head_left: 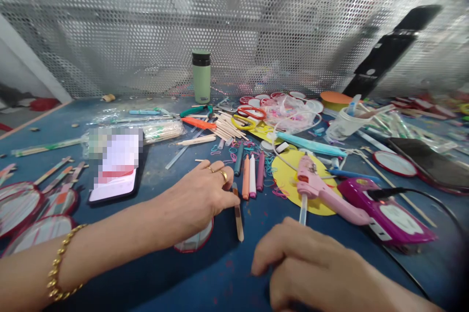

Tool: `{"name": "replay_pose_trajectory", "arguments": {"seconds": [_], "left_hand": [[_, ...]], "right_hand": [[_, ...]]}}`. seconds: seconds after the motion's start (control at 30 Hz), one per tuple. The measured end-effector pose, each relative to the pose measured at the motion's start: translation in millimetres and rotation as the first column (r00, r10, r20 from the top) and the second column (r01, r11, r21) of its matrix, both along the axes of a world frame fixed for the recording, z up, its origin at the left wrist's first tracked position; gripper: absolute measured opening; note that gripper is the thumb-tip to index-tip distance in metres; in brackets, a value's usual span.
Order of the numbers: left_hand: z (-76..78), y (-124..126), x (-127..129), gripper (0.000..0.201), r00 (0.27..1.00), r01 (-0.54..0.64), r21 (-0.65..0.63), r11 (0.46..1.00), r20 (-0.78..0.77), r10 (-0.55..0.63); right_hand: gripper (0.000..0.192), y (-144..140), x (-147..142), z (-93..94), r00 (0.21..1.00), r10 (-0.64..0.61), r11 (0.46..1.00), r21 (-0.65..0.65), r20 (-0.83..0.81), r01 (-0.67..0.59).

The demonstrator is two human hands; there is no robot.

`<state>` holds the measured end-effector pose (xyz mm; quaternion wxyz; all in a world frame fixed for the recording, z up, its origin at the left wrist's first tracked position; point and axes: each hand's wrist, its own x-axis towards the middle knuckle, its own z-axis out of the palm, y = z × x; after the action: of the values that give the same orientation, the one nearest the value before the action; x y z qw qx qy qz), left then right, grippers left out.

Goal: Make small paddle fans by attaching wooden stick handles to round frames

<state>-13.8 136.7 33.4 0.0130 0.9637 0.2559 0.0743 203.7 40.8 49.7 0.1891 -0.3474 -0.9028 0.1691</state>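
Observation:
My left hand (200,197) rests on the blue table (205,278), its fingertips touching the top of a wooden craft stick (238,217) that lies flat. Under the palm peeks a small round red-rimmed disc (196,243). My right hand (311,268) hovers low at the front with fingers curled and nothing visible in it. Its knuckles are just below the nozzle of a pink glue gun (322,190) that lies on a yellow paper disc (289,180). Several coloured crayons (249,175) lie in a row just beyond the stick.
A phone (115,170) lies at left, near several red-rimmed discs (22,209). A green flask (202,76) stands at the back before a perforated metal wall. A pile of craft sticks (225,129), scissors (249,115), a purple device (388,217) with a black cable and a white cup (346,121) crowd the middle and right.

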Motion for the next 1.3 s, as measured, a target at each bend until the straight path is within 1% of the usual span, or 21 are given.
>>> {"name": "replay_pose_trajectory", "arguments": {"seconds": [0.03, 0.07, 0.13, 0.23, 0.27, 0.37, 0.43, 0.53, 0.63, 0.7, 0.77, 0.9, 1.1, 1.2, 1.3], "left_hand": [[-0.9, 0.4, -0.4, 0.032, 1.0, 0.004, 0.001, 1.0, 0.013, -0.004], [-1.7, 0.9, -1.0, 0.031, 1.0, 0.008, 0.002, 1.0, 0.026, -0.008], [-2.5, 1.6, -2.3, 0.03, 0.999, 0.012, -0.001, 1.0, 0.042, -0.012], [-2.0, 1.6, -3.5, 0.031, 0.998, 0.024, -0.001, 1.0, 0.066, -0.024], [-1.5, 1.3, -3.5, 0.031, 0.997, 0.028, 0.005, 1.0, 0.077, -0.028], [-0.2, 0.0, -2.2, 0.028, 0.997, 0.022, 0.029, 0.999, 0.069, -0.024], [-0.2, -0.8, -0.8, 0.022, 0.999, 0.012, 0.047, 0.999, 0.042, -0.014], [-1.9, -1.0, 0.9, 0.015, 0.999, 0.005, 0.095, 0.995, 0.032, -0.008], [-4.0, -0.7, 1.3, 0.013, 1.0, 0.0, 0.127, 0.992, 0.03, -0.004], [-5.1, -0.7, 1.2, 0.013, 1.0, -0.004, 0.134, 0.991, 0.023, 0.001], [-6.1, -1.0, 1.0, 0.013, 1.0, 0.0, 0.144, 0.99, 0.023, -0.003], [-7.2, -2.6, 0.6, 0.012, 0.999, 0.016, 0.169, 0.985, 0.032, -0.021], [-4.6, -4.3, 1.0, 0.014, 1.0, 0.023, 0.169, 0.985, 0.011, -0.025], [-4.2, -4.6, 0.6, 0.013, 1.0, 0.024, 0.17, 0.985, 0.0, -0.024], [-4.9, -4.7, 0.5, 0.014, 1.0, 0.025, 0.187, 0.982, 0.003, -0.026]], "right_hand": [[0.02, 2.7, 1.4, 2.7, 0.997, 0.031, 0.999, 0.022, -0.069, -0.03], [0.02, 6.0, 2.9, 5.6, 0.995, 0.014, 0.999, 0.05, -0.099, -0.009], [0.017, 13.9, 4.4, 10.0, 0.992, -0.127, 0.989, 0.079, 0.0, 0.127], [0.015, 25.4, 0.1, 8.4, 0.988, -0.109, 0.984, 0.151, 0.108, 0.093], [0.015, 28.8, -2.7, 6.0, 0.988, -0.077, 0.986, 0.157, 0.137, 0.055], [0.018, 36.6, -11.3, -3.6, 0.977, -0.015, 0.993, 0.121, 0.212, -0.011], [0.021, 39.2, -15.1, -10.3, 0.971, -0.002, 0.993, 0.118, 0.24, -0.027], [0.02, 39.5, -17.4, -20.1, 0.97, -0.019, 0.988, 0.153, 0.244, -0.019], [0.024, 37.6, -18.2, -28.3, 0.974, -0.03, 0.984, 0.177, 0.225, -0.011], [0.025, 36.0, -18.3, -30.2, 0.978, -0.032, 0.985, 0.171, 0.207, -0.003], [0.022, 34.2, -18.4, -28.1, 0.984, -0.036, 0.99, 0.144, 0.177, 0.011], [0.023, 30.5, -18.8, -16.7, 0.987, -0.057, 0.995, 0.087, 0.147, 0.045], [0.023, 28.5, -19.1, -5.1, 0.984, -0.045, 0.996, 0.083, 0.17, 0.031], [0.021, 27.8, -19.6, -4.1, 0.981, -0.036, 0.995, 0.099, 0.192, 0.017], [0.02, 28.0, -21.0, -11.8, 0.976, -0.049, 0.992, 0.126, 0.214, 0.022]]}}
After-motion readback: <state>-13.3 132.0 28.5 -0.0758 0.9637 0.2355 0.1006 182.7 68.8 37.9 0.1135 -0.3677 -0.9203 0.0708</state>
